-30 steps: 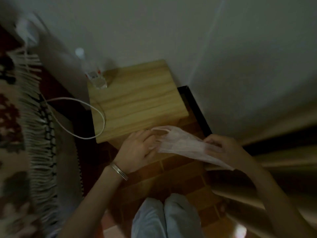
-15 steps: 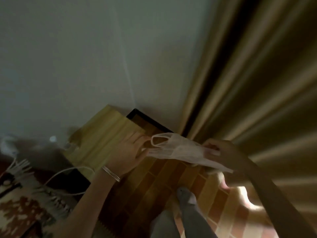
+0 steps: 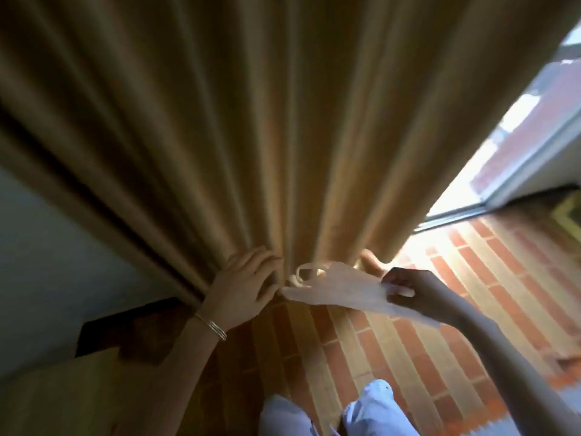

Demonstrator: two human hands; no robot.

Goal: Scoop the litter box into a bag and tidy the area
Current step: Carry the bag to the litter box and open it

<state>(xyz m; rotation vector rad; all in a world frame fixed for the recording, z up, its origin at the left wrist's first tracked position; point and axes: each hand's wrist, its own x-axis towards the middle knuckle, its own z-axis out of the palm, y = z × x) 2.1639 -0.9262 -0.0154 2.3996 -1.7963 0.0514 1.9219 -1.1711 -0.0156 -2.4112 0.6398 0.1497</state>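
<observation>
A thin, pale plastic bag is stretched flat between my two hands, its loop handles toward the left. My left hand, with a metal bangle on the wrist, pinches the handle end of the bag right at the foot of the curtain. My right hand grips the other end of the bag between thumb and fingers. No litter box or scoop is in view.
A tall tan curtain hangs straight ahead. To the right is a bright glass door. The floor has brick-pattern tiles. A wooden table corner sits lower left by the grey wall. My knees show below.
My view has swung right, away from the wooden table toward the curtain and the glass door. Both hands keep hold of the bag, which stays stretched between them.
</observation>
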